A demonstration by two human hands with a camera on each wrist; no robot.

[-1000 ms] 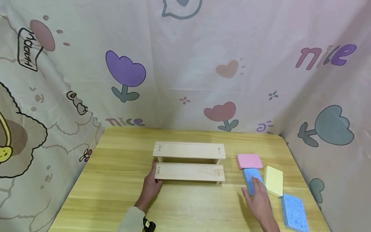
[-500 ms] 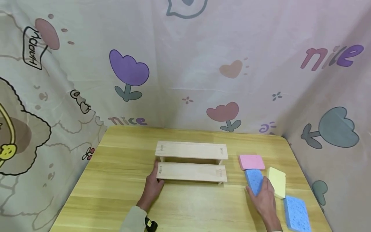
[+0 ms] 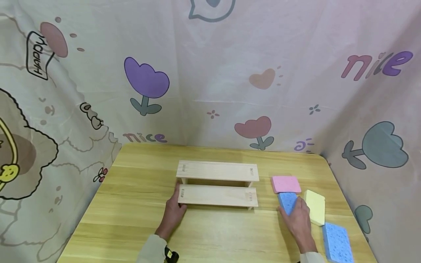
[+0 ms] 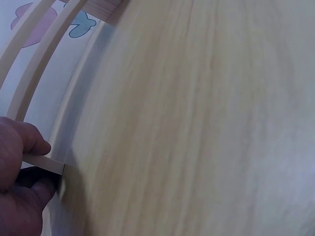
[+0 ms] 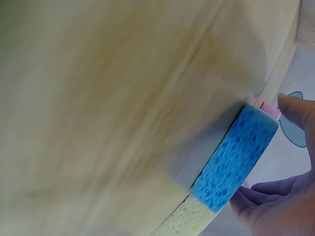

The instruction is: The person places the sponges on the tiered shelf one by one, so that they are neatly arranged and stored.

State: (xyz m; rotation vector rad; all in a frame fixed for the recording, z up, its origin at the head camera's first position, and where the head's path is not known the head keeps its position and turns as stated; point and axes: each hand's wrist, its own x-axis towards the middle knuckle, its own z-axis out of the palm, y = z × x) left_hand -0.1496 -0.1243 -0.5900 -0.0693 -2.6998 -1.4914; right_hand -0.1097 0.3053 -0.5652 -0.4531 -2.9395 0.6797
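A pale wooden two-step stand point(image 3: 218, 195) sits mid-table. My left hand point(image 3: 172, 213) grips its front left end; in the left wrist view, thumb and fingers pinch the edge of the wooden side piece point(image 4: 47, 163). On the right, my right hand point(image 3: 298, 221) reaches over a blue sponge point(image 3: 287, 202), hiding its near part. From the right wrist, the same blue sponge point(image 5: 236, 157) lies flat, with the thumb close by one end and the other fingers at its far lower edge, spread apart.
A pink sponge point(image 3: 286, 184) lies just behind the blue one. To its right are a yellow sponge point(image 3: 314, 207) and a second blue sponge point(image 3: 337, 241) near the right table edge. A printed cloth point(image 3: 210, 80) hangs around the wooden table point(image 3: 138, 182).
My right hand has shifted right and settled over the blue sponge, its thumb now by the left edge. The left hand keeps its grip on the stand. The whole view shifted slightly.
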